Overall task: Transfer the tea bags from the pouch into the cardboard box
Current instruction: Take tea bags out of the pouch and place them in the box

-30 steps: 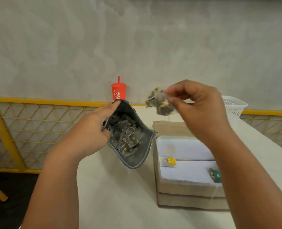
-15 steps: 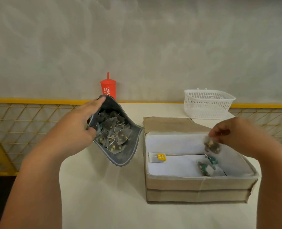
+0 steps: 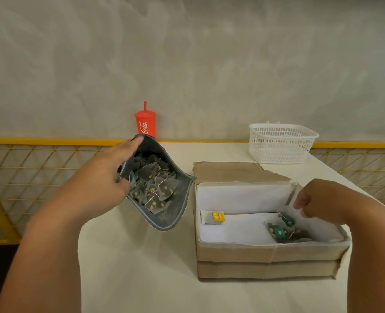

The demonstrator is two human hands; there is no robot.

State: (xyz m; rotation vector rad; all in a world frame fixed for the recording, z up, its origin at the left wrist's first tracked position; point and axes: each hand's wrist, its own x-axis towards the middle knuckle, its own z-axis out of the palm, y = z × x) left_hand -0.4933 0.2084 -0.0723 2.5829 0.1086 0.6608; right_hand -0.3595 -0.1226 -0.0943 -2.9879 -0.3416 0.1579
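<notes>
1. The pouch [image 3: 164,216] is held tilted, long axis running far-left to near-right, with its open mouth turned up beside the cardboard box [image 3: 266,253].
2. Its tea bags [image 3: 152,187] lie well left of the right hand [image 3: 318,198], across the box.
3. The left hand [image 3: 101,184] is clamped on the pouch rim.
4. The right hand's fingers [image 3: 301,203] are curled together above the boxed bags [image 3: 281,232]. Whether a string is pinched cannot be told.

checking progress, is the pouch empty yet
No, many tea bags lie inside the open pouch that the left hand holds.
</notes>
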